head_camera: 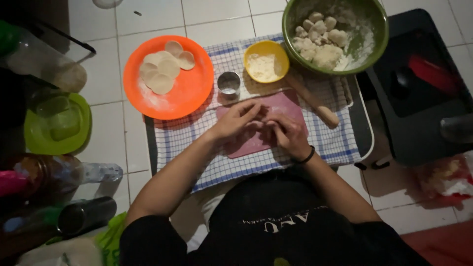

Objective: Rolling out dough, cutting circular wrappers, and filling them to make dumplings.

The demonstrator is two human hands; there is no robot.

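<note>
head view, looking down on my work. my left hand (240,119) and my right hand (289,134) meet over the pink board (246,144), fingertips drawn together and touching one another at the board's middle. whether they pinch a piece of dough between them i cannot tell; the spot is dim and covered by my fingers. a dark band (306,158) circles my right wrist.

the pink board lies on a blue-checked cloth (197,148), and all else is placed from that board. just beyond its far edge stands a small metal cup (229,82), open end up. beside the cup, further right, sits a yellow bowl (266,61) holding white flour. a wooden rolling pin (315,104) lies slantwise past the board's far right corner, its upper end near the yellow bowl. beyond the pin is a large green bowl (374,29) with lumps of dough (319,39) and loose flour inside. to the far left of the board rests an orange plate (189,86), partly on the cloth, bearing several flat round dough discs (165,66) that overlap, with a dusting of flour. well left of the board sits a green lidded container (58,123) on the tiled floor (217,12).
</note>
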